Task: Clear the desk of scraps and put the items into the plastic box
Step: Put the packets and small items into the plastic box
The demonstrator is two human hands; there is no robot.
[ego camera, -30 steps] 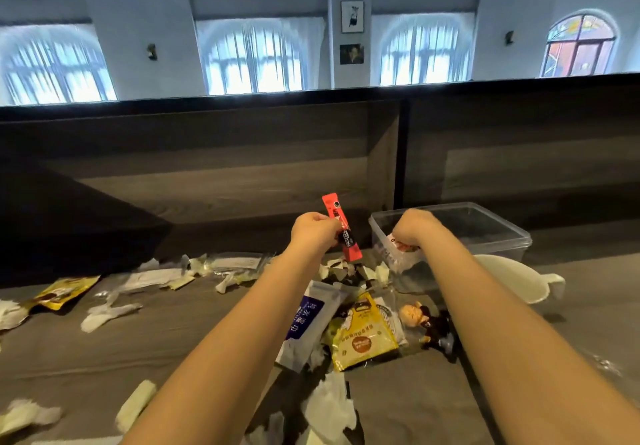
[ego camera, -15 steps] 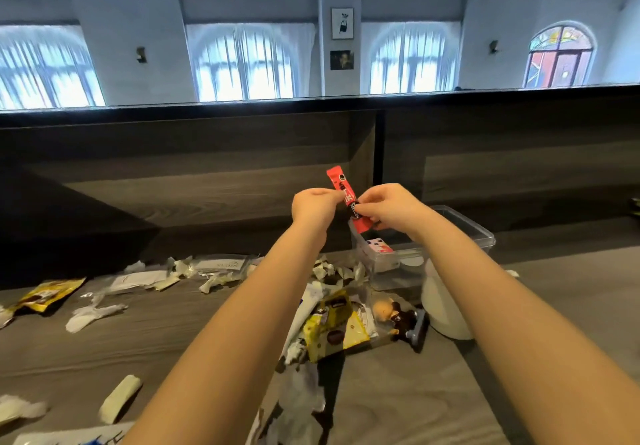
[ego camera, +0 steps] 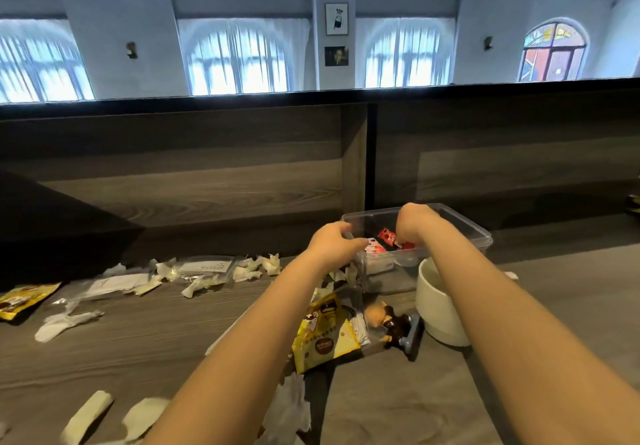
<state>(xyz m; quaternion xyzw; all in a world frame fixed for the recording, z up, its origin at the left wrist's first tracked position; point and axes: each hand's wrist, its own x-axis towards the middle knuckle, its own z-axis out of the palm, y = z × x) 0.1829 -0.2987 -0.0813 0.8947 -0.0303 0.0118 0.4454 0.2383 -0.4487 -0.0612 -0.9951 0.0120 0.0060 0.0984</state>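
Observation:
A clear plastic box (ego camera: 479, 236) stands on the desk against the wooden partition. My right hand (ego camera: 414, 222) reaches down into it, fingers closed on a red sachet (ego camera: 387, 236) that sits low inside the box. A pink and white packet (ego camera: 373, 247) lies in the box beside it. My left hand (ego camera: 332, 245) curls over the box's near-left corner and grips the rim. Torn paper scraps (ego camera: 65, 321) are strewn over the desk to the left and in front.
A yellow snack packet (ego camera: 322, 335) and a small figurine (ego camera: 388, 320) lie in front of the box. A white cup (ego camera: 436, 309) stands under my right forearm. Clear bags (ego camera: 204, 268) and another yellow packet (ego camera: 20, 300) lie at the left.
The red sachet went from my left hand to my right and down into the box. My left hand dropped onto the box's corner.

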